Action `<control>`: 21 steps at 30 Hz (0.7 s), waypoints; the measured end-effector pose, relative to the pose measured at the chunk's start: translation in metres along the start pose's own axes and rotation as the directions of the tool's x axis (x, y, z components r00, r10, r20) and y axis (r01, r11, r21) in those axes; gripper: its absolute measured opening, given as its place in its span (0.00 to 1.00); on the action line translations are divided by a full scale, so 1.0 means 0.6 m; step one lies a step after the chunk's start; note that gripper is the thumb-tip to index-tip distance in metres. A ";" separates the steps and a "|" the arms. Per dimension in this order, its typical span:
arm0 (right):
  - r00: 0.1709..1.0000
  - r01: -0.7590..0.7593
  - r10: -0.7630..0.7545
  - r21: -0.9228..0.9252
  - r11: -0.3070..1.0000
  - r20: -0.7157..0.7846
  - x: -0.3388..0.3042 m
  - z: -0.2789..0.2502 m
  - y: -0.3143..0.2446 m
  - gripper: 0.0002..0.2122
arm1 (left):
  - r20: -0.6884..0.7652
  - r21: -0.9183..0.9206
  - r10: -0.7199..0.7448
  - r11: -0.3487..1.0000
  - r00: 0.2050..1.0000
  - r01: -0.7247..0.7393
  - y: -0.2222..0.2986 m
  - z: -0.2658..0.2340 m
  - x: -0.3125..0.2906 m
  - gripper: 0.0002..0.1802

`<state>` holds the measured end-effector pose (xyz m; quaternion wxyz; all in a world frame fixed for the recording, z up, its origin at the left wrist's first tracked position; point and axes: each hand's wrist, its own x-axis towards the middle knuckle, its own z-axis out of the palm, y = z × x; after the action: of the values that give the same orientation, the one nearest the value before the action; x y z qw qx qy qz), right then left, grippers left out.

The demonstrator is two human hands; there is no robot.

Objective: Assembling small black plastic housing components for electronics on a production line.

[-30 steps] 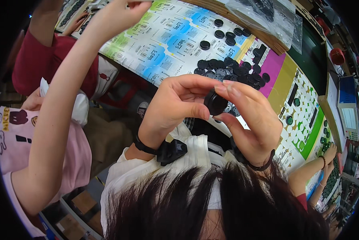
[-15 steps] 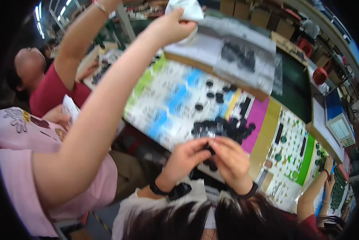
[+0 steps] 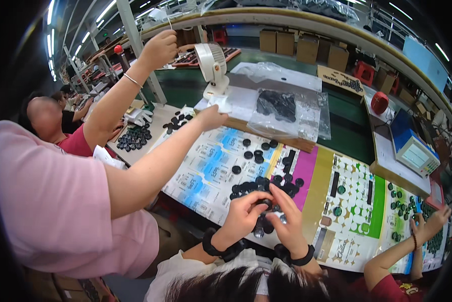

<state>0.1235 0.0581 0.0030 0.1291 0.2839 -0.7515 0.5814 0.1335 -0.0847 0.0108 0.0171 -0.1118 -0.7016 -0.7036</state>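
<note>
Both hands meet over the table's near edge; the left hand point(image 3: 243, 211) and right hand point(image 3: 285, 221) pinch one small round black plastic cap point(image 3: 266, 204) between fingertips; judging by the heap of loose black caps point(image 3: 266, 187) just beyond, many appear unhandled.

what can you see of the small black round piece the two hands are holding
The small black round piece looks dark and disc-like, probably plastic, and is mostly hidden by fingers. The left hand and right hand pinch it together from both sides, above the near edge of the printed sheets on the table. It is raised just in front of the pile of black pieces. Finer detail is too small to tell.
</note>
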 end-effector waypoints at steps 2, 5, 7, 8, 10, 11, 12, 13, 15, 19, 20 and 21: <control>0.995 -0.096 0.099 0.134 0.986 -0.013 -0.005 0.004 0.005 0.20 | 0.004 0.100 0.005 0.995 1.000 -0.005 -0.004 0.004 0.001 0.12; 0.970 -0.232 0.244 0.274 0.934 -0.012 -0.020 0.004 0.020 0.15 | 0.022 0.149 0.025 0.988 0.999 -0.028 -0.001 0.015 0.000 0.11; 0.963 -0.241 0.268 0.378 0.894 -0.019 -0.020 0.004 0.015 0.14 | -0.045 0.129 0.177 0.977 0.983 -0.170 -0.015 0.025 0.005 0.10; 0.970 -0.200 0.237 0.364 0.910 -0.060 -0.023 0.010 0.022 0.13 | -0.051 0.152 0.158 0.977 0.986 -0.148 -0.011 0.029 0.004 0.10; 0.961 -0.208 0.261 0.386 0.899 -0.088 -0.030 0.012 0.023 0.12 | -0.033 0.199 0.171 0.967 0.985 -0.161 -0.008 0.034 0.002 0.10; 0.956 -0.214 0.275 0.408 0.888 -0.097 -0.033 0.012 0.023 0.12 | -0.020 0.226 0.192 0.957 0.981 -0.182 -0.006 0.037 0.002 0.09; 0.951 -0.215 0.283 0.390 0.895 -0.125 -0.035 0.013 0.019 0.12 | -0.020 0.228 0.179 0.959 0.984 -0.169 -0.001 0.037 0.001 0.09; 0.948 -0.226 0.294 0.397 0.890 -0.121 -0.037 0.017 0.020 0.12 | -0.004 0.279 0.195 0.942 0.981 -0.186 0.004 0.037 0.001 0.09; 0.941 -0.181 0.263 0.337 0.924 -0.215 -0.046 0.016 0.026 0.12 | 0.023 0.316 0.200 0.928 0.980 -0.196 0.004 0.041 0.003 0.09; 0.933 -0.186 0.264 0.298 0.936 -0.246 -0.050 0.022 0.039 0.12 | 0.078 0.230 0.183 0.953 0.980 -0.196 -0.017 0.034 0.011 0.09; 0.911 -0.295 0.381 0.395 0.870 -0.159 -0.050 0.016 0.040 0.14 | 0.098 0.119 0.054 0.991 0.994 -0.066 -0.024 0.031 0.018 0.08; 0.905 -0.306 0.393 0.394 0.867 -0.162 -0.046 0.012 0.043 0.14 | 0.134 0.009 -0.073 0.997 0.988 0.072 -0.033 0.028 0.026 0.08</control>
<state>0.1321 0.0631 -0.0343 0.0554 0.0897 -0.6506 0.7521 0.1169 -0.0655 -0.0057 -0.0552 -0.1332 -0.7062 -0.6932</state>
